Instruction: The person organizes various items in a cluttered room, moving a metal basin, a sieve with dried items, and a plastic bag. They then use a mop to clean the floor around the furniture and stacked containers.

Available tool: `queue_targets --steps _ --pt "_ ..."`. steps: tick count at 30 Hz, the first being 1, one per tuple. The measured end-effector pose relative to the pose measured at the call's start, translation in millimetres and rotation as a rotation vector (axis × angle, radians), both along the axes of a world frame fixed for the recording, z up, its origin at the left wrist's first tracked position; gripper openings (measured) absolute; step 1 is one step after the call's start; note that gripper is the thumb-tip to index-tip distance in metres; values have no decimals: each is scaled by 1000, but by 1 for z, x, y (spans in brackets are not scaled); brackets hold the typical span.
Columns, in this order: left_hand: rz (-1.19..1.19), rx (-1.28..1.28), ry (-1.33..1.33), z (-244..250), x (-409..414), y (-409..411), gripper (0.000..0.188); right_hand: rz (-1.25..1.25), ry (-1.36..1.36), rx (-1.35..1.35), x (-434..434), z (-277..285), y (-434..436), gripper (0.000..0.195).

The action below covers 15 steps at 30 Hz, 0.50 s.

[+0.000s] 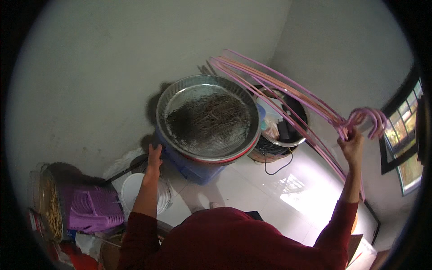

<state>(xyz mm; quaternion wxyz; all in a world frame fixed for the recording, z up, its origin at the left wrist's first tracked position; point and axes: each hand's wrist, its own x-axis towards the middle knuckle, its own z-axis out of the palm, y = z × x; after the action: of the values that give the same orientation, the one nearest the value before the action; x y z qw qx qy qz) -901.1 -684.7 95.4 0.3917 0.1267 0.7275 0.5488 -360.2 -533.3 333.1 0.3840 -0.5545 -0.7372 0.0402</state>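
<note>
My right hand (351, 143) grips a bunch of pink and orange clothes hangers (297, 98) just below their hooks, and their long arms fan out to the left. These hangers pass over a round bin (300, 135) that holds assorted things, some dark. Empty, with its fingers apart, my left hand (155, 158) is just left of a large round metal pan (202, 148). Dark, thin, wiry strands (216, 114) show inside the pan. Beneath it are a red rim (229, 158) and a blue plastic container (199, 172). Whether my left fingertips touch the container, I cannot tell.
White round containers (131, 189) stand below my left forearm, close to a purple slatted plastic basket (96, 209). A black cord (280, 172) hangs from the bin onto the tiled floor (243, 189). Walls meet behind the pan, and a barred window (405, 114) is at right.
</note>
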Motion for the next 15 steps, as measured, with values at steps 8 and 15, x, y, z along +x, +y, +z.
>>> queue_targets --steps 8,15 --pt "134 586 -381 90 -47 -27 81 532 -153 218 -160 11 119 32" --pt "412 796 -508 104 -68 -20 85 1170 -387 628 -302 -63 196 26"
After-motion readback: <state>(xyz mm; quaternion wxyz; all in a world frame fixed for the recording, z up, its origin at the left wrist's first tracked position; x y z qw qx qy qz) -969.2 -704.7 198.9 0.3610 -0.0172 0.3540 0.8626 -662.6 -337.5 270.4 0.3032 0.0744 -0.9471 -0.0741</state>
